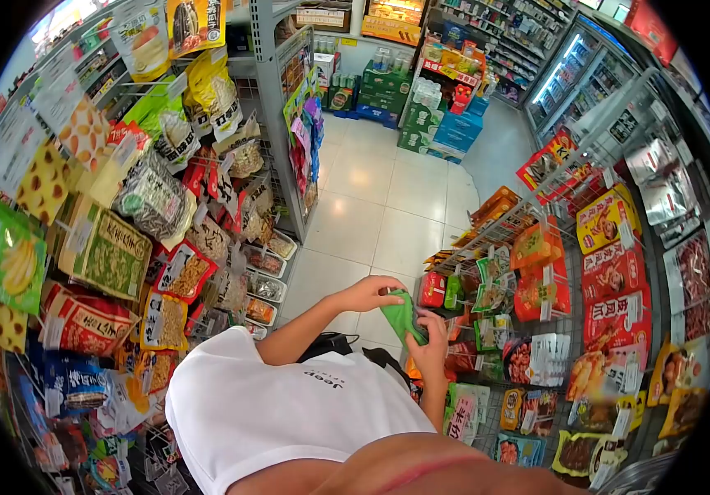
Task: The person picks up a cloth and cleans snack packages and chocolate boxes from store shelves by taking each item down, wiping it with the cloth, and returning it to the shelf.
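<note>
In front of my white shirt, both hands hold a folded green cloth (399, 315) with a darker, greyish edge on its right side. My left hand (371, 293) grips its upper left end between thumb and fingers. Lower on the right, my right hand (428, 338) has its fingers closed on the other side of it. Just beyond the right hand are red and green snack packets (452, 292) on the right-hand rack.
Hanging snack bags (157, 198) crowd the left rack; a wire rack (528, 223) with red and yellow packets lines the right. A tiled floor (363, 214) runs between them towards stacked drink cartons (446, 124) and a glass-door fridge (570, 74).
</note>
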